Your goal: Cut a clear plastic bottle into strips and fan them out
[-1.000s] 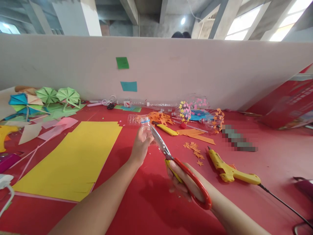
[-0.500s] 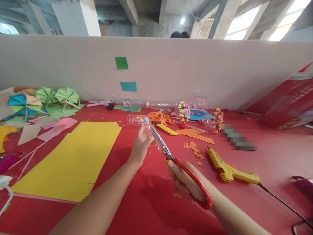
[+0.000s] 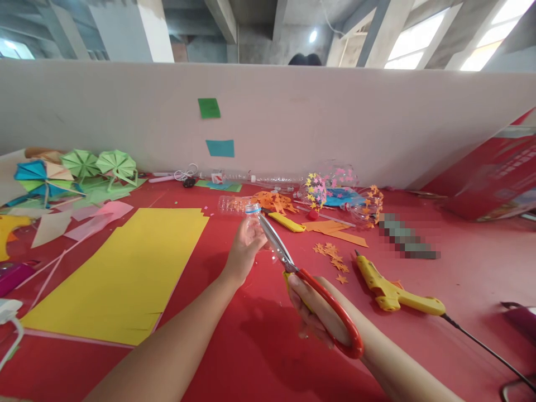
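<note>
At the middle of the counter (image 3: pixel 259 346), the left hand (image 3: pixel 243 251) grips a clear bottle (image 3: pixel 253 216) raised above the surface, neck up, with 1 blue ring at the neck; its fingers are clamped on the plastic. The bottle's lower extent is unclear. The right hand (image 3: pixel 314 310), nearer the front edge, has its fingers closed around the handles of the scissors (image 3: pixel 288 264). The blades point toward the far edge, tips beside the bottle neck; contact cannot be confirmed.

Beyond the hands lie 1 yellow cutter (image 3: pixel 287 221) and a heap of orange scraps (image 3: pixel 274 201). Small orange stars (image 3: pixel 334 257) lie right of the scissors. Toward the right edge rests 1 yellow glue gun (image 3: pixel 393 296), cord running to the near right corner. Yellow paper (image 3: pixel 129 268) covers part of the left side; 2 green paper umbrellas (image 3: pixel 100 163) stand near the far left corner.
</note>
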`<state>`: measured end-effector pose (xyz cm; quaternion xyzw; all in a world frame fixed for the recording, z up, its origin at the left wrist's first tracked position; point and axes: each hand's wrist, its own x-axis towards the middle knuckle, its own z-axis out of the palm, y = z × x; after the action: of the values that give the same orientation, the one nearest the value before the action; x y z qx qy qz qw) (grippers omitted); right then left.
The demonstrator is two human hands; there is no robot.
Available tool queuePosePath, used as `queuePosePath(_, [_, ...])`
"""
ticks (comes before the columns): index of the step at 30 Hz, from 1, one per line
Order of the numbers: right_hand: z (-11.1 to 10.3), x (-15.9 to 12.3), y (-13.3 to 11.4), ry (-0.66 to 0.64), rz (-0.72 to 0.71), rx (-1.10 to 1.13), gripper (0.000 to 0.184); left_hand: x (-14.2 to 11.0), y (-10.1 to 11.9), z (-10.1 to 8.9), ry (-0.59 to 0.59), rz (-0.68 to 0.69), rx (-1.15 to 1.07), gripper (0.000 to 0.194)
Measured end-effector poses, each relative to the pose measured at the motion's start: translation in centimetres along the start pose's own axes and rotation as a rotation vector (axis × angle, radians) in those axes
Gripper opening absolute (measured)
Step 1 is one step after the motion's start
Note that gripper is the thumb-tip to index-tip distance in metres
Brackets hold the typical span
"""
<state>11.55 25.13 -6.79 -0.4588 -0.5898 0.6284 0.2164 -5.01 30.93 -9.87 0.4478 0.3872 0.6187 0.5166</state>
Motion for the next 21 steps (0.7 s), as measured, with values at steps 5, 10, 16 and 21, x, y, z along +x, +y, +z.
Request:
queuePosePath(5, [-0.02,0.05,0.13,0.03,0.009,0.001,0.06,0.0,0.04,-0.05,-0.03,-0.008,-0.004,0.031])
queuePosePath(10, [0.16,0.18,0.04,0.126,0.055,-0.052,0.056,-0.02,0.07,-0.34,-0.044,-0.029,-0.109,0.048])
queuePosePath(16, [-0.03,0.65,0.07,0.228,0.069,-0.167,0.053,0.09,0.4,-0.51,-0.045,-0.069,-0.307,0.055])
queuePosePath(21, [-0.36,0.63,0.4,0.13,0.056,-0.182,0.051,0.29,-0.11,-0.55,-0.009,-0.054,-0.261,0.042])
